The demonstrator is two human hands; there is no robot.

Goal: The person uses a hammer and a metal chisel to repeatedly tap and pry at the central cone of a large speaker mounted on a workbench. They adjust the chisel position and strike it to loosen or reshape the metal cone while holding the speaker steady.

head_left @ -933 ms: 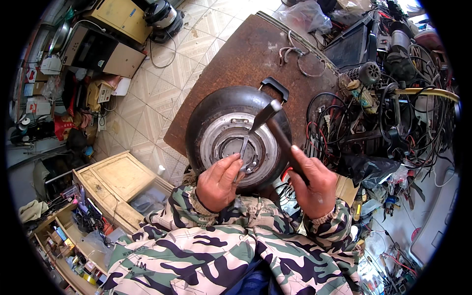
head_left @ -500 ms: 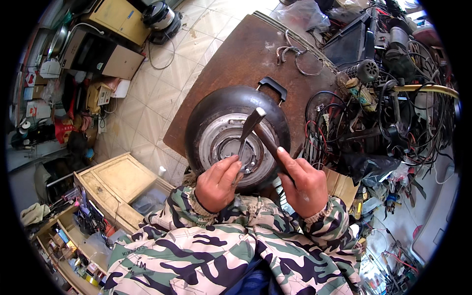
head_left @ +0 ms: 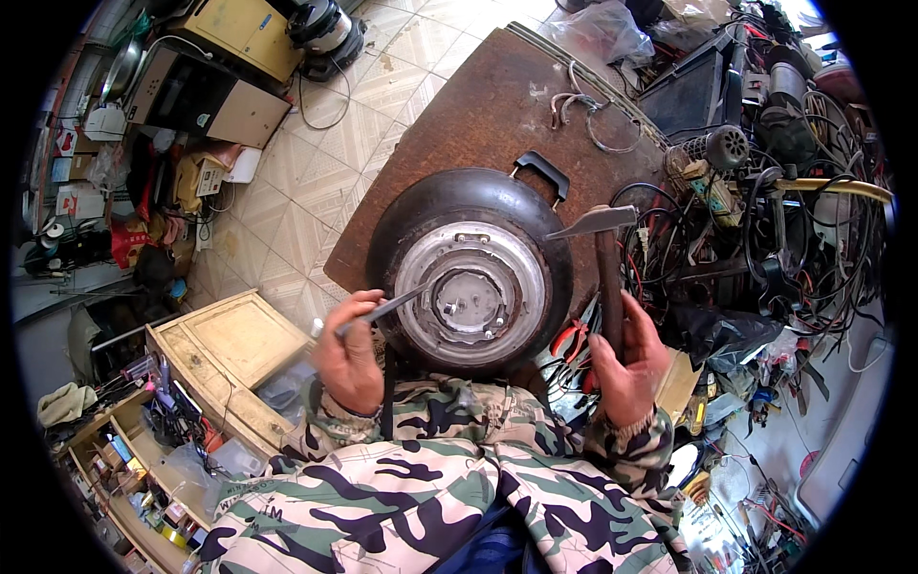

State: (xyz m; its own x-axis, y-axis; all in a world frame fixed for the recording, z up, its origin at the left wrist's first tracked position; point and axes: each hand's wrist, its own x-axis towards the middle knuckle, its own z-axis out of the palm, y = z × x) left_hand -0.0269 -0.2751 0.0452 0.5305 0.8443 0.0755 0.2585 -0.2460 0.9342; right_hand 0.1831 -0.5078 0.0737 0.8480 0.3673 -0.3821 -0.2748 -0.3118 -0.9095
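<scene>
An upturned dark round pan (head_left: 397, 215) lies in front of me, with a black side handle (head_left: 546, 173) at its far right. Its underside carries a silvery ringed metal base (head_left: 416, 263) around a recessed centre with several small bolts. At the pan's near left edge, my left hand (head_left: 350, 365) is closed around a flat metal chisel (head_left: 387, 307), whose tip reaches over the base's inner ring. My right hand (head_left: 633, 368) grips a hammer (head_left: 609, 273) by its brown handle, to the right of the pan. The hammer's head is raised beside the rim, apart from the chisel.
Under the pan is a rusty brown board (head_left: 459, 105) bearing bent metal pieces (head_left: 579, 105). Red-handled pliers (head_left: 571, 340) lie at the pan's near right. Tangled cables (head_left: 755, 249) and parts crowd the right side. A wooden cabinet (head_left: 225, 344) stands at near left.
My hands have moved apart. The left has drawn the chisel leftward and tilted it lower; the right has swung the hammer to the right, away from the chisel.
</scene>
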